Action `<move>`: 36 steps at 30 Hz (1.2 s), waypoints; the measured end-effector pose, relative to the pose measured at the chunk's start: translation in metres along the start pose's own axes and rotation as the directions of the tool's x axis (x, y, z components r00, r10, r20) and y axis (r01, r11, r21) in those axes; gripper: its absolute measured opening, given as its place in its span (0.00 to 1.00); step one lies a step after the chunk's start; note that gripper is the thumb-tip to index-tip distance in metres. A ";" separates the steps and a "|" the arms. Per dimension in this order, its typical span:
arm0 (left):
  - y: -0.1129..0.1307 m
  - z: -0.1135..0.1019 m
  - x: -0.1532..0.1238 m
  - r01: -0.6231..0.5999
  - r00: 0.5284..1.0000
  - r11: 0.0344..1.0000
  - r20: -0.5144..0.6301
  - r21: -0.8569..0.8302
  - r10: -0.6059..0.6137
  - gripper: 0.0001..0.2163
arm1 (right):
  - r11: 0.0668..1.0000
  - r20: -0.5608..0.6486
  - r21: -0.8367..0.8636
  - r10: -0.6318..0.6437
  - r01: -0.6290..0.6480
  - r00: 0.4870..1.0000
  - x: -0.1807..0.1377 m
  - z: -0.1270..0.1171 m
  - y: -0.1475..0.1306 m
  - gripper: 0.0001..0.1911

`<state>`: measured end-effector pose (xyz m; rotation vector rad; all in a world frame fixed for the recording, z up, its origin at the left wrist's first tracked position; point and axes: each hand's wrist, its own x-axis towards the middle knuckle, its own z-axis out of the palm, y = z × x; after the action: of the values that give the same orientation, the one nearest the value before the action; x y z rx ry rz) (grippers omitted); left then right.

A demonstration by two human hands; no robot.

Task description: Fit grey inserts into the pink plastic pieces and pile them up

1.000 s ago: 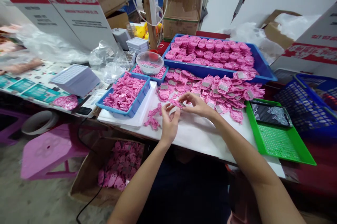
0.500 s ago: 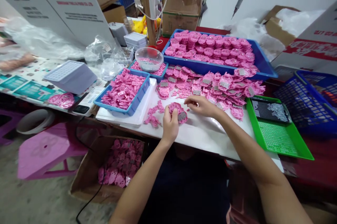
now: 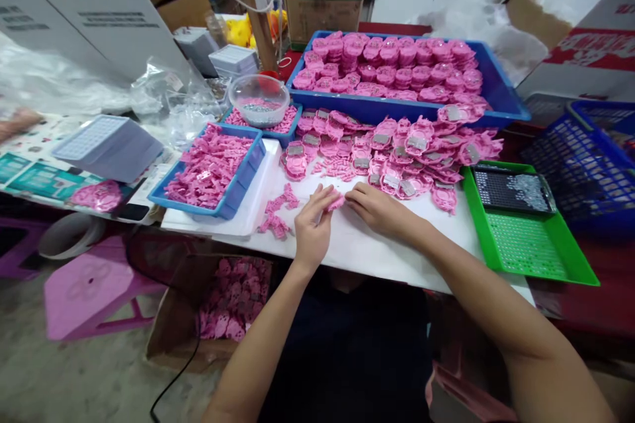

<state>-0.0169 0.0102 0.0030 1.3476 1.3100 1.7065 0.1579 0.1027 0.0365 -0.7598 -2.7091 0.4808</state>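
My left hand (image 3: 312,231) is closed around a pink plastic part (image 3: 336,202), mostly hidden by the fingers. Close on its right, my right hand (image 3: 380,210) has its fingers pinched together; what they hold, if anything, is hidden. Several small pink pieces (image 3: 278,211) lie on the white work surface (image 3: 342,251) left of my hands. Beyond the hands is a heap of pink parts with grey patches (image 3: 417,145), and small loose pink pieces (image 3: 337,167) lie before it.
A blue tray (image 3: 238,201) holds small pink pieces, with a clear bowl (image 3: 260,102) behind it. Stacked pink parts fill a large blue tray (image 3: 506,102) at the back. A green tray (image 3: 578,264) stands right. Below, a cardboard box (image 3: 169,337) neighbours a pink stool (image 3: 89,284).
The pink part in my left hand has been turned so its grey patch no longer shows. My right hand has come up close to it. The camera view has shifted somewhat.
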 end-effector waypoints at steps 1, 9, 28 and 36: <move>-0.002 0.000 0.000 0.001 1.000 1.000 0.027 0.019 -0.002 0.12 | 1.000 -0.007 0.003 0.007 -0.007 1.000 0.000 0.001 0.000 0.15; 0.005 0.001 -0.004 -0.055 0.987 0.993 -0.158 -0.101 0.039 0.10 | 0.985 -0.020 -0.143 0.092 -0.094 0.996 -0.005 0.001 -0.005 0.11; -0.013 -0.003 0.000 0.122 0.935 0.984 -0.317 -0.133 -0.159 0.21 | 0.988 0.001 0.153 -0.032 0.032 0.999 -0.001 0.008 -0.029 0.10; 0.001 -0.004 -0.001 0.179 0.948 0.976 -0.245 -0.122 -0.204 0.17 | 0.896 -0.171 0.419 0.240 -0.150 0.956 0.002 0.001 -0.024 0.08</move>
<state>-0.0203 0.0080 0.0034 0.9332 1.4261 1.8261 0.1454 0.0837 0.0455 -0.9080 -2.2332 0.9107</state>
